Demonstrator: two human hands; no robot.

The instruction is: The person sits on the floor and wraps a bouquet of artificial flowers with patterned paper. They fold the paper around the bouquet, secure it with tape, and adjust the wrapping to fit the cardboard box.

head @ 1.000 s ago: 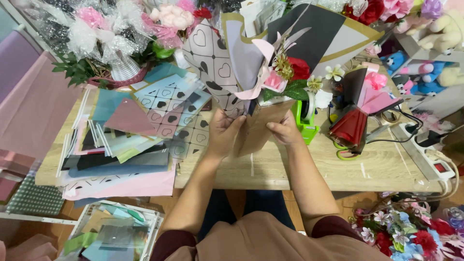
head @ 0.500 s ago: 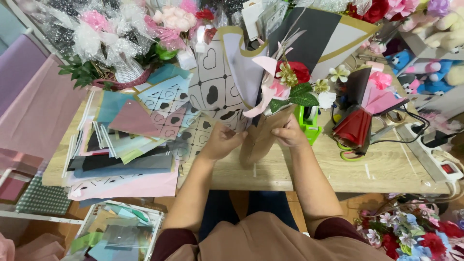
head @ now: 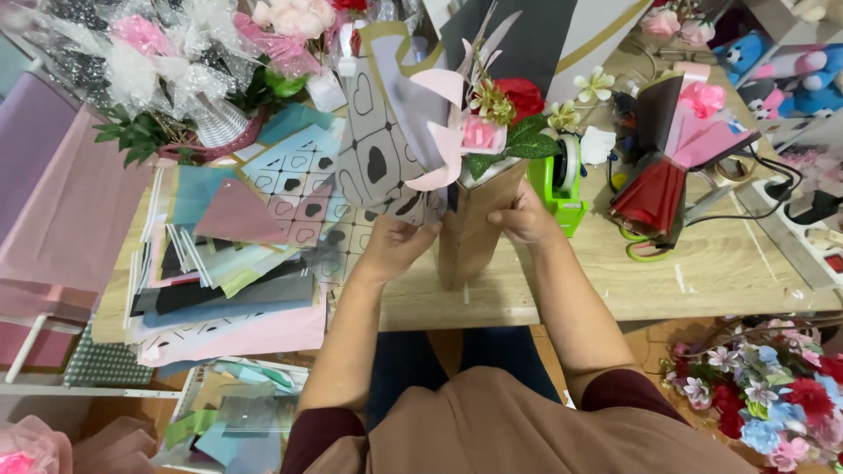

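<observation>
A pale wooden counter (head: 702,272) stood crowded with craft supplies: a fan of coloured paper sheets (head: 224,272) to the left, a finished red and black bouquet (head: 667,175) to the right, and a green tape dispenser (head: 562,180) behind. At the middle, the bouquet (head: 479,132) stood upright in its brown paper wrap (head: 470,233), base on the counter. The right hand (head: 525,215) was closed around the wrap's upper right side, steadying it. The left hand (head: 395,246) pinched the lower edge of a heart-patterned sheet (head: 378,154) just beside the wrap. Doing this well probably meant keeping the stems firmly gathered while drawing the sheet snug and level, without creasing it or crushing the blooms.
</observation>
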